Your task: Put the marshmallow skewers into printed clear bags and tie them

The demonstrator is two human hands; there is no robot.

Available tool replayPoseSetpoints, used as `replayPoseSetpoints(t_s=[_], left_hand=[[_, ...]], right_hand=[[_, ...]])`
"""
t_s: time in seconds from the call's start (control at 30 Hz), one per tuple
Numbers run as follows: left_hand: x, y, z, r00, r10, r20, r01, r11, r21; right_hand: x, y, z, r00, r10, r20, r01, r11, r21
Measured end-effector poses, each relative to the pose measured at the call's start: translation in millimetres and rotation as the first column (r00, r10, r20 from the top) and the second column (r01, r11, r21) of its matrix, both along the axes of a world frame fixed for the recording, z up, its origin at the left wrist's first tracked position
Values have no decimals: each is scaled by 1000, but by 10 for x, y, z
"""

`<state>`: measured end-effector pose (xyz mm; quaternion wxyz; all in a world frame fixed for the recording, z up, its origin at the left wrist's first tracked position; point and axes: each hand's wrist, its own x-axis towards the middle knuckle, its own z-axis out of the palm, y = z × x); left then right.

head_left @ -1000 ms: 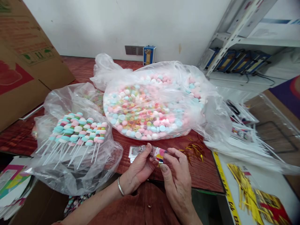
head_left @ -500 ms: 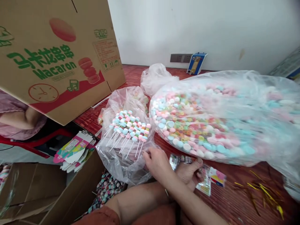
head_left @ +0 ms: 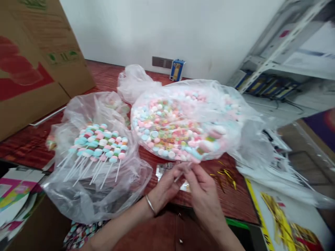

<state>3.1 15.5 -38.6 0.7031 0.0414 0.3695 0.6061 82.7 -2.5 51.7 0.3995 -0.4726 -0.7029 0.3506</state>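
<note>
Pinching skewer with right hand, across big bag in view; through blur, unable to tell left hand's grip. Could snag on big bag if swung low, or break if squeezed hard.

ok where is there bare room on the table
Bare table shows at front right, between the right hand and the yellow strip, in front of the gold ties; also at the back, between the cardboard box and the bunched plastic. The middle is crowded with the big candy bag, silver packets and left hand; the left, with candy sticks.
</note>
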Motion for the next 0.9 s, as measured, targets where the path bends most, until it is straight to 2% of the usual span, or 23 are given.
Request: replayPoseSetpoints(t_s=[0.07, 0.1, 0.13, 0.2, 0.3, 0.4, 0.63, 0.8, 0.9], left_hand=[[-9, 20, -10, 994, -8, 112, 12, 999, -40], [-16, 29, -5, 985, 3, 170, 8, 998, -63], [-23, 35, 8, 978, 13, 207, 4, 997, -81], [-29, 39, 49, 967, 28, 254, -1, 994, -106], [-4, 34, 129, 952, 48, 301, -10, 992, -128], [55, 31, 197, 940, 73, 333, -28, 990, -137], [155, 20, 263, 950, 39, 311, -13, 996, -87], [145, 21, 267, 968, 104, 230, -98, 994, -38], [132, 31, 265, 972, 132, 192, -132, 991, -16]], right_hand=[[461, -100, 102, 981, -111, -161, 89, 986, -138], [678, -167, 118, 973, -168, -155, 144, 977, -156], [882, -242, 113, 974, -214, -79, 201, 968, -150], [1230, -397, 59, 965, -250, 83, 254, 966, -47], [1552, -587, -56, 943, -187, 274, 162, 980, 112], [1655, -683, -136, 906, -140, 399, 83, 984, 156], [1688, -691, -220, 890, -123, 439, 47, 983, 179], [1787, -712, -203, 857, -127, 499, 2, 970, 244], [1813, -725, -161, 852, -117, 510, 7, 977, 213]])
